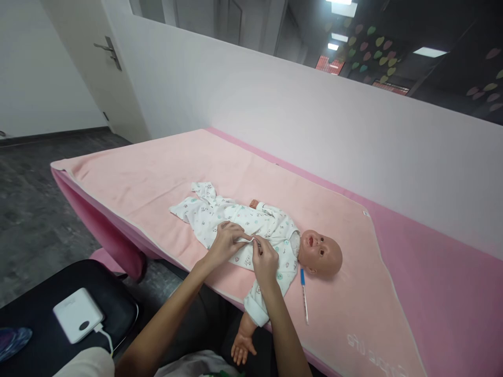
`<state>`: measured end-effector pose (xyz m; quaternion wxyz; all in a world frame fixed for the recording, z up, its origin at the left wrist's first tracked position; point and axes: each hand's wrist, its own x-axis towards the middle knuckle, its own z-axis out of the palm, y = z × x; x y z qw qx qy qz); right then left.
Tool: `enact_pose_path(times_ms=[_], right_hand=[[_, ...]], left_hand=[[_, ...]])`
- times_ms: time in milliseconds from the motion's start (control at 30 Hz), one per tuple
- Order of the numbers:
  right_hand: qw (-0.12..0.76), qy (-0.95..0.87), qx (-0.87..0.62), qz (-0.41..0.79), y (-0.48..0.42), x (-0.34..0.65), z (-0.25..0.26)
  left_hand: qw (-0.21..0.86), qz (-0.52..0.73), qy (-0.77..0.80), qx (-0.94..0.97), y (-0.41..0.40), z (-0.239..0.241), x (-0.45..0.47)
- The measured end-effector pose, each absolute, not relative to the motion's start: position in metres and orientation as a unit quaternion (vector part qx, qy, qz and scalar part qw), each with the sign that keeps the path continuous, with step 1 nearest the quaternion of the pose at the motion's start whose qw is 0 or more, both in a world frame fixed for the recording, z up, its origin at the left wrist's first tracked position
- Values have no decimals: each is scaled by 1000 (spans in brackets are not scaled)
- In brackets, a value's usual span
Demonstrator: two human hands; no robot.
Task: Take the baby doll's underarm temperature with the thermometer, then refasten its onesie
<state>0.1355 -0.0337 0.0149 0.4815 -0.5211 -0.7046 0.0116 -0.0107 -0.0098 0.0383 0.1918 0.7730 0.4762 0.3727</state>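
Hands: the person's left hand (228, 242) and right hand (265, 259) meet over the doll's middle, each with thumb and forefinger pinching the front edge of a white fabric romper (236, 212) printed with small grey and teal figures. Fingertips nearly touching.

Position: a bald, brown plastic baby doll (322, 254), wearing the romper, lies on its back on a pale peach blanket (137, 173) over a pink surface (451, 262). Head points rightward from where I stand behind the person; the nearer arm hangs past the near edge, the farther hand rests on the blanket.

Nearby: a slender white stick with a blue end (304, 298) lies just beside the head. A white, rounded-corner power bank (78, 315), cable attached, sits on a black padded chair (35, 288).
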Motion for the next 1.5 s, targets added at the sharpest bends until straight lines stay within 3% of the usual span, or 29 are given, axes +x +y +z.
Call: enact_pose_path(times_ms=[467, 800, 1500], right_hand=[[478, -716, -509, 18, -35, 136, 16], [486, -715, -503, 15, -34, 135, 13], [475, -717, -509, 27, -37, 137, 15]], left_hand=[[200, 316, 449, 811, -13, 52, -19], [138, 343, 445, 816, -20, 39, -13], [126, 343, 480, 798, -21, 50, -7]])
